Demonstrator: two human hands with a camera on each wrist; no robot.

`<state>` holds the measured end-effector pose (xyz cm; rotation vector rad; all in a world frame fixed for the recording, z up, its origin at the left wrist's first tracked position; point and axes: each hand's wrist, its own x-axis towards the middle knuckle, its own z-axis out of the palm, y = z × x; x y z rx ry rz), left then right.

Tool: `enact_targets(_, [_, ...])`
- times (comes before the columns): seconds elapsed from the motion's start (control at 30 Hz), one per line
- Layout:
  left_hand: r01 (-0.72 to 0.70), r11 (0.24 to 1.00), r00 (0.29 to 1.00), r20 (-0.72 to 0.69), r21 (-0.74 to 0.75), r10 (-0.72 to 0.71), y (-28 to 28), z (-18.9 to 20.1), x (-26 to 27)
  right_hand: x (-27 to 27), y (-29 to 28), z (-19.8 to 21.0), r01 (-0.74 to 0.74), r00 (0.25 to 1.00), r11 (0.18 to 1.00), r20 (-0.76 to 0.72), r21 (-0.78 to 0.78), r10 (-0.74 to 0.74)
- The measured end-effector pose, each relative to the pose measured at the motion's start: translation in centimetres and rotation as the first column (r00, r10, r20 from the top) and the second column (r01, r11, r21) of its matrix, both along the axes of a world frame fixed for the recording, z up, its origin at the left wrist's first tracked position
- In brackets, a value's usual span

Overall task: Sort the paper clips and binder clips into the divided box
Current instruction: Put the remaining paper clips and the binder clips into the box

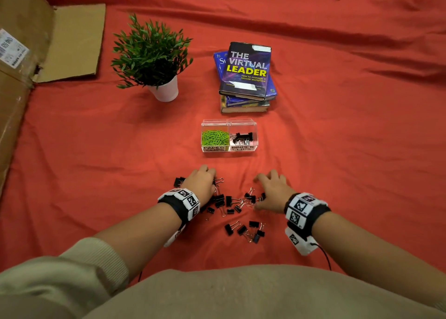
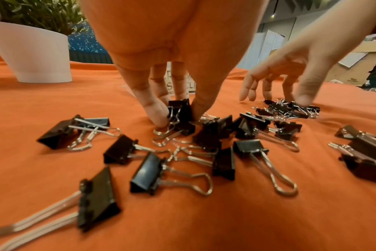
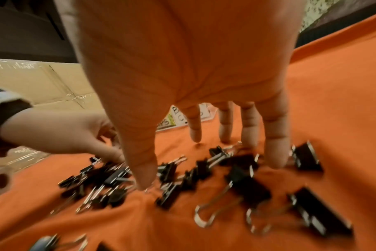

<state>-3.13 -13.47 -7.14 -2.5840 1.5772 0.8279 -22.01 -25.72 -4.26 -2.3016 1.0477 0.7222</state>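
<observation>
1. The divided box (image 1: 229, 135) is the landmark: a clear box with two compartments, standing on the red cloth (image 1: 337, 149) that covers the bench.
2. Its left compartment, labelled "PAPER CLIPS", holds a heap of green paper clips (image 1: 214, 137); the right one, labelled "BINDER CLIPS", holds a few black binder clips in the box (image 1: 242, 137).
3. On the near side of the box, towards the person, loose black binder clips (image 1: 231, 204) lie scattered on the cloth in a rough cluster, with a smaller group (image 1: 246, 230) nearer still to the person.
4. The left hand (image 1: 201, 182) is down on the left edge of that cluster. In the left wrist view its thumb and a fingertip (image 2: 159, 113) pinch one upright binder clip (image 2: 180, 115) that stands on the cloth, its wire handles pointing toward the camera.
5. The right hand (image 1: 271, 190) hovers over the right edge of the cluster with fingers spread and nearly straight, gripping nothing; in the right wrist view its fingertips (image 3: 276, 152) are just above or touching the clips, and blur hides which.
6. Beyond the box, away from the person, lies a stack of books (image 1: 246, 77) with "THE VIRTUAL LEADER" on top.
7. Beyond the box and to its left stands a green plant in a white pot (image 1: 154, 60).
8. Far left of the box lies a cardboard box (image 1: 21, 53) with an open flap.
</observation>
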Motion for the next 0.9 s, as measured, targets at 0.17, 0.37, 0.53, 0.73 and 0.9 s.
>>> enact_targets(0.17, [0.044,0.999,0.999,-0.017,-0.014,-0.045,-0.5,0.2,-0.6,0.6,2.2,-1.8,-0.043,0.987,0.999,0.152,-0.021,0.045])
enact_targets(0.37, [0.081,0.997,0.997,-0.017,-0.017,-0.081,-0.6,0.6,-1.2,1.0,2.4,-2.4,-0.116,0.966,0.993,0.234,0.031,0.106])
enact_targets(0.53, [0.002,0.999,0.993,-0.12,-0.052,-0.008,-1.1,1.1,-0.9,0.9,1.0,-2.5,-0.04,0.95,0.993,0.313,0.111,0.003])
enact_targets(0.73, [-0.158,0.973,0.964,-0.239,-0.167,0.116,-3.5,2.8,-0.7,0.5,-0.5,-2.0,0.272,0.84,0.882,0.353,0.385,-0.413])
enact_targets(0.9, [-0.237,0.941,0.939,-0.305,-0.241,0.158,-7.8,4.9,-0.2,0.2,-2.2,-2.3,0.44,0.717,0.753,0.313,0.49,-0.623])
